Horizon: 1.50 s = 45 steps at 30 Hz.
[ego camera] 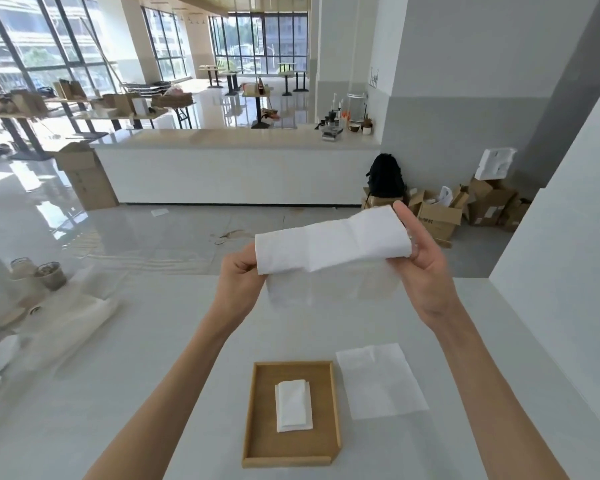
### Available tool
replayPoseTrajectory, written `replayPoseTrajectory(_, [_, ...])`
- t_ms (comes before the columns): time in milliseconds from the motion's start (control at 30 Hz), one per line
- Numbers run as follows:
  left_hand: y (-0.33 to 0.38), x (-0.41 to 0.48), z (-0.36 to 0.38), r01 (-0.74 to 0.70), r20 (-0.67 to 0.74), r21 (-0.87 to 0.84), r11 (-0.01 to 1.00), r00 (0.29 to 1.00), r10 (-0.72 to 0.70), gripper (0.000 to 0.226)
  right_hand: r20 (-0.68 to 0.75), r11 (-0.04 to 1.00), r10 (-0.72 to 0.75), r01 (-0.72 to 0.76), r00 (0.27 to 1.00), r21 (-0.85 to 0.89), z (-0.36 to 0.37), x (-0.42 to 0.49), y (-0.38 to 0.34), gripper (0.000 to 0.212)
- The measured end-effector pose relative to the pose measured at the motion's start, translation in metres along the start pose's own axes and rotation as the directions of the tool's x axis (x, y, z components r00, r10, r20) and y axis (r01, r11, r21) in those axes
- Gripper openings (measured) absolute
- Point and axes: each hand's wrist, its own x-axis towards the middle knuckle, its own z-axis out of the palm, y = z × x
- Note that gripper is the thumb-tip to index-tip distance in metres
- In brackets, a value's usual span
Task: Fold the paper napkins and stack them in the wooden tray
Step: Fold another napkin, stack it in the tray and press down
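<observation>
White napkin point(333, 242) between pinching fingers point(404, 216)

Your left hand point(241, 271) hides its fingertips behind the napkin point(333, 242), and the sheet's lower half hangs in shadow, so you can't tell how its edges line up. Both your forearms are cut off by the bottom edge. In the tray point(291, 460), the stack point(293, 405) looks like perhaps two napkins, but its layers blur together. The cups point(49, 275) and the bag point(66, 327) at far left are smeared by the lens.
</observation>
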Motion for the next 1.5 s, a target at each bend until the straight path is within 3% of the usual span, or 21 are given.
replayPoseTrajectory(167, [0.001, 0.008, 0.007, -0.109, -0.014, -0.016, 0.994, 0.994, 0.109, 0.051, -0.027, 0.983, -0.128, 0.123, 0.991, -0.14, -0.009, 0.006, -0.004, 0.058])
replayPoseTrajectory(333, [-0.001, 0.011, 0.002, -0.16, 0.047, -0.103, 0.982, 0.985, 0.166, 0.041, 0.028, 0.978, -0.179, 0.181, 0.983, -0.107, -0.019, 0.011, 0.007, 0.063])
replayPoseTrajectory(433, [0.001, 0.014, -0.002, -0.173, 0.034, -0.104, 0.979, 0.984, 0.177, 0.031, 0.006, 0.993, -0.098, 0.098, 0.995, -0.064, -0.018, 0.012, 0.006, 0.063])
replayPoseTrajectory(600, [-0.001, 0.017, -0.006, -0.17, 0.001, -0.081, 0.982, 0.985, 0.17, 0.038, -0.056, 0.986, 0.025, -0.034, 0.998, -0.162, -0.015, 0.015, 0.005, 0.063])
replayPoseTrajectory(733, [-0.002, 0.019, -0.007, -0.154, -0.003, -0.05, 0.987, 0.988, 0.154, 0.038, 0.007, 0.993, 0.11, -0.109, 0.994, -0.045, -0.013, 0.017, 0.007, 0.036])
replayPoseTrajectory(900, [-0.009, 0.021, -0.015, -0.162, -0.008, -0.019, 0.987, 0.987, 0.162, 0.048, 0.056, 0.981, 0.185, -0.188, 0.981, 0.043, -0.017, 0.02, 0.01, 0.031])
replayPoseTrajectory(1000, [-0.01, 0.021, -0.017, -0.14, 0.01, 0.01, 0.99, 0.99, 0.14, 0.057, 0.028, 0.973, 0.221, -0.222, 0.975, 0.065, -0.013, 0.019, 0.009, 0.04])
replayPoseTrajectory(1133, [-0.013, 0.019, -0.02, -0.125, 0.027, 0.077, 0.989, 0.992, 0.123, 0.063, -0.089, 0.958, 0.173, -0.189, 0.981, -0.216, -0.008, 0.02, 0.015, 0.01])
replayPoseTrajectory(1267, [-0.017, 0.015, -0.027, -0.066, 0.005, 0.03, 0.997, 0.998, 0.066, 0.051, -0.098, 0.945, 0.092, -0.118, 0.991, -0.306, -0.005, 0.02, 0.013, 0.025])
replayPoseTrajectory(1433, [-0.028, 0.007, -0.029, 0.054, -0.101, 0.23, 0.972, 0.994, -0.031, 0.042, 0.031, 0.869, 0.09, -0.063, 0.995, -0.491, 0.002, 0.024, 0.003, 0.033])
replayPoseTrajectory(1500, [-0.025, 0.004, -0.018, 0.051, -0.007, 0.312, 0.949, 0.999, -0.051, 0.031, 0.15, 0.828, 0.158, -0.048, 0.976, -0.559, 0.01, 0.028, -0.005, 0.036])
